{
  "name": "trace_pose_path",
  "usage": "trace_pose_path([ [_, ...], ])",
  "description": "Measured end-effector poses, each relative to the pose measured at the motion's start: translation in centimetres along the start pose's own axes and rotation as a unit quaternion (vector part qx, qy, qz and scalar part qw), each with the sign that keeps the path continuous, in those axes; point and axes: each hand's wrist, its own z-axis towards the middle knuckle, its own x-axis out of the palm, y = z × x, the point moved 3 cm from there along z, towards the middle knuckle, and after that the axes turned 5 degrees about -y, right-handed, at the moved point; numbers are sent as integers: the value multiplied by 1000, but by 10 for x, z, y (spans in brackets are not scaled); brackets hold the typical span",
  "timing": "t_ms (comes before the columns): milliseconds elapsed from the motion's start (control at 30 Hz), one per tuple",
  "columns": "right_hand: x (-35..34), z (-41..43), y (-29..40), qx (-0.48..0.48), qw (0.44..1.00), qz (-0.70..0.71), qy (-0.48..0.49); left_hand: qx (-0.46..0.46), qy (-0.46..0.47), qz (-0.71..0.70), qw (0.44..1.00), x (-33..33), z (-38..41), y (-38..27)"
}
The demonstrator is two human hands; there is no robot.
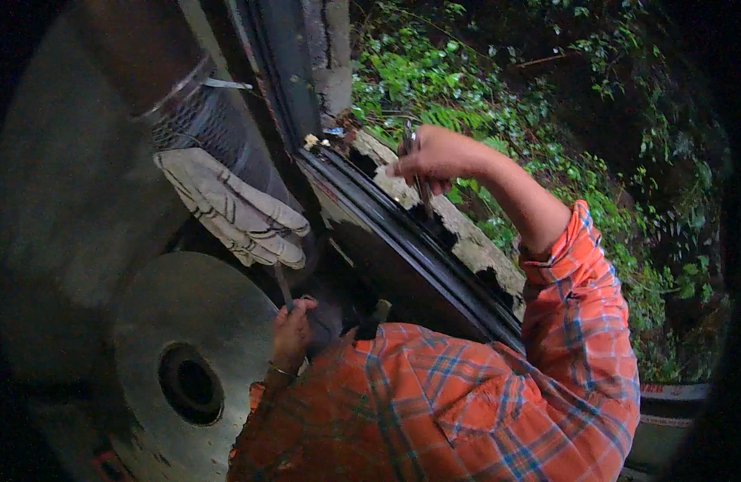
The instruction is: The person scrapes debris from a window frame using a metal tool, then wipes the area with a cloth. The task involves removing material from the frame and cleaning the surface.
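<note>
My left hand (292, 334), with a thin bracelet at the wrist, is closed around a narrow grey metal bar (282, 286). The bar's upper end meets the fingertips of a pale work glove (235, 205). This glove drapes over a dark, mesh-wrapped pipe (208, 129); whether it touches the bar I cannot tell. Farther right, my right hand (431, 158) grips a slim metal tool (411, 141), shiny at its top. Its shaft points down at the broken, crumbling sill (473, 241) beside a dark metal window track (406, 232). The tool's tip is lost in shadow.
A large grey disc-shaped end with a round central hole (193, 382) stands at the lower left. White crumbs (313, 141) lie at the track's upper corner, below a dark upright frame (286, 66). Green plants (424, 78) grow beyond the sill.
</note>
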Motion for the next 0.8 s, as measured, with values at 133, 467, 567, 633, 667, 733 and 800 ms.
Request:
trace_pose_path([
  [133,26,-18,-43,55,997,0,50,7,36,-12,999,-4,2,-1],
  [467,5,33,-28,-11,985,61,-163,-16,22,20,999,-5,-5,-2],
  [567,-9,20,-7,1,992,20,-124,31,1,63,998,-11,-9,-11],
  [633,-2,19,-16,23,998,-42,-49,10,-33,23,999,-12,-12,-8],
  [667,11,20,-28,49,998,-49,-10,1,-51,2,999,-14,-13,-7],
  [733,31,18,-47,78,996,-42,29,-3,-49,-13,999,-15,-10,-5],
  [800,41,24,-55,67,997,-32,27,-3,-50,-25,998,-15,-10,-5],
])
